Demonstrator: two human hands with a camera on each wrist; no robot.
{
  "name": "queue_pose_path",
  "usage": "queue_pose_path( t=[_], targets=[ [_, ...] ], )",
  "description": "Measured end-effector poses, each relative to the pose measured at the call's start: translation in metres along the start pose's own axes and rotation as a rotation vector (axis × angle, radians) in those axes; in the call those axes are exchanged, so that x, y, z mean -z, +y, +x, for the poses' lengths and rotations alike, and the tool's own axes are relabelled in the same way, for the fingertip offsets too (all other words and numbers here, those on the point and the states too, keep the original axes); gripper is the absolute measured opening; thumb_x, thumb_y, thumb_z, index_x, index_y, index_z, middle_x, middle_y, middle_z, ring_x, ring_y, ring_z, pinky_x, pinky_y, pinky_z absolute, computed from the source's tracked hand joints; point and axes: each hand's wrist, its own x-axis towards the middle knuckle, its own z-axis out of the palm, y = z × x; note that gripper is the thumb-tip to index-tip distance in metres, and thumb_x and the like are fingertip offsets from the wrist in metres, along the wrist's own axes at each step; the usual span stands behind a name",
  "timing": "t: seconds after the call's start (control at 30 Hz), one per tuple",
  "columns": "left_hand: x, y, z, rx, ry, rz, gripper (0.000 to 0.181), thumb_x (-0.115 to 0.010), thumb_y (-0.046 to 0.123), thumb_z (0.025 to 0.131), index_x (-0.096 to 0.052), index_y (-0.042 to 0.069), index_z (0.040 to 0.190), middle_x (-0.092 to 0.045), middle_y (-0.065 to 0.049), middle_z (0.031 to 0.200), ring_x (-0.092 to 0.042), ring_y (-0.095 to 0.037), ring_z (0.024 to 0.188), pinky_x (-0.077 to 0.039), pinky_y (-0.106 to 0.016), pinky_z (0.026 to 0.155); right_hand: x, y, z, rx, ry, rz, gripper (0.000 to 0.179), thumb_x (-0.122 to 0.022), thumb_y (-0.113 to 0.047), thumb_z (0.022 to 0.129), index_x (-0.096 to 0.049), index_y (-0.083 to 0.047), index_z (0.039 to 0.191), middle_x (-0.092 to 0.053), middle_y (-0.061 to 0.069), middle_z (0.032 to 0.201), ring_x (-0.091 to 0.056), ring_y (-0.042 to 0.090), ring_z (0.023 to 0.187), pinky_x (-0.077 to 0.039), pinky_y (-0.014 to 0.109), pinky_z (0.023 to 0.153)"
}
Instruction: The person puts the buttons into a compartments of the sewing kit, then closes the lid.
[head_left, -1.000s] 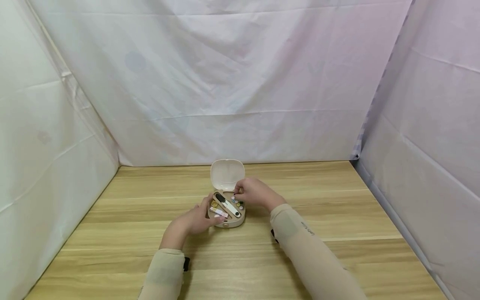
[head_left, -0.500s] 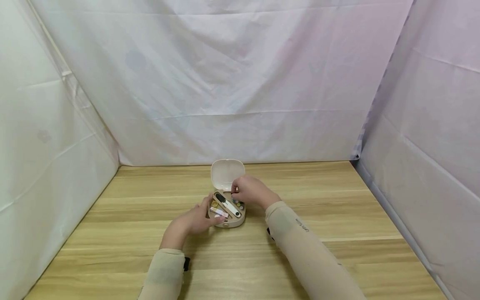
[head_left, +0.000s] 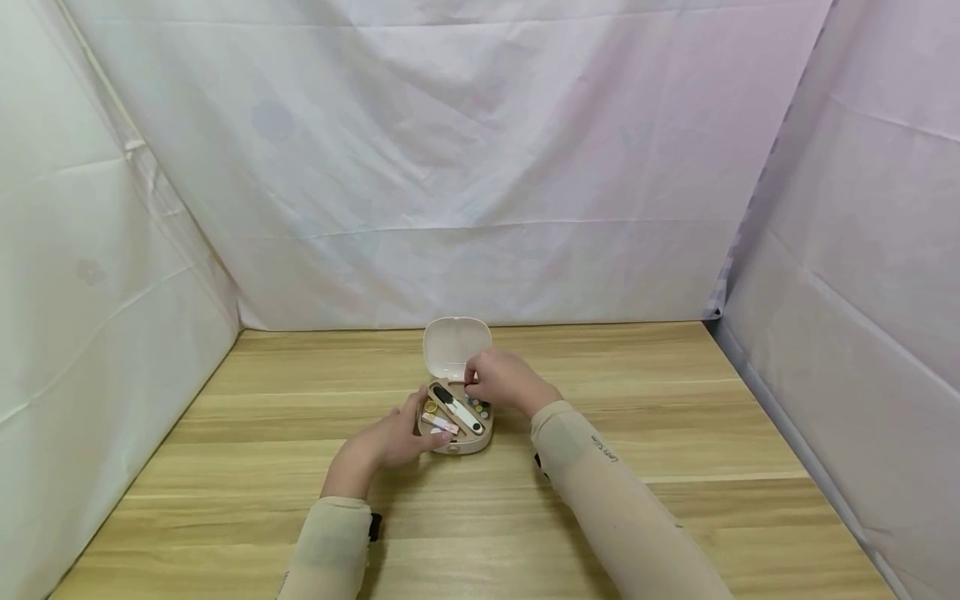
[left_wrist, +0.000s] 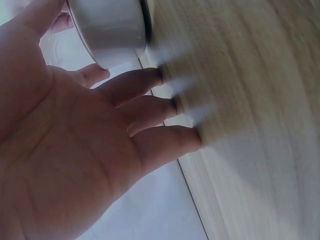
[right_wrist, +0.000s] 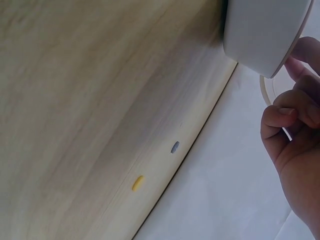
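A small cream sewing box stands on the table with its lid raised. In it lie white-and-black thread snips, a yellow ring-like piece, a pale printed strip and several small buttons. My left hand holds the box's left side, thumb over the front rim; in the left wrist view three fingers reach down to the tabletop. My right hand is over the back right compartment, its fingers curled and pinching a small dark thing, mostly hidden.
A yellow button and a blue-grey button lie on the wooden table in the right wrist view. Pale cloth hangs behind the table, with more cloth on both sides.
My right hand has shifted slightly left, further over the button compartment, and now covers some of the buttons seen earlier. My left hand stays on the box.
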Motion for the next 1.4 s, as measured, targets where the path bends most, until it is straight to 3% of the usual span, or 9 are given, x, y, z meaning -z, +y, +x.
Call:
queue_pose_path(
  t=[0.7, 1.1, 1.4],
  targets=[
    [0.0, 0.0, -0.001, -0.006, 0.002, 0.004, 0.107, -0.066, 0.067, 0.097, -0.01, 0.017, 0.173, -0.034, -0.028, 0.17, -0.025, -0.055, 0.16, -0.031, -0.073, 0.124, 0.003, 0.007, -0.006, -0.001, 0.027, 0.013, 0.01, -0.078, -0.026, 0.096, -0.081, -0.016, 0.095, -0.076, -0.004, 0.086, -0.062, 0.011, 0.075, -0.056, 0.033, 0.076],
    [0.002, 0.001, -0.001, 0.009, 0.004, -0.023, 0.106, -0.067, 0.066, 0.097, -0.01, 0.018, 0.173, -0.032, -0.029, 0.171, -0.023, -0.055, 0.161, -0.028, -0.076, 0.123, 0.027, 0.018, -0.034, -0.121, 0.099, 0.298, 0.017, -0.076, -0.027, 0.098, -0.077, -0.012, 0.107, -0.06, 0.002, 0.076, -0.049, 0.014, 0.064, -0.043, 0.029, 0.059],
    [0.0, -0.001, 0.0, 0.002, 0.008, -0.017, 0.107, -0.067, 0.067, 0.097, -0.01, 0.019, 0.173, -0.033, -0.03, 0.17, -0.023, -0.055, 0.16, -0.028, -0.075, 0.124, 0.024, 0.031, -0.047, -0.198, 0.113, 0.347, 0.025, -0.076, -0.021, 0.098, -0.074, -0.007, 0.118, -0.055, 0.003, 0.076, -0.049, 0.016, 0.066, -0.043, 0.03, 0.06]
  ],
)
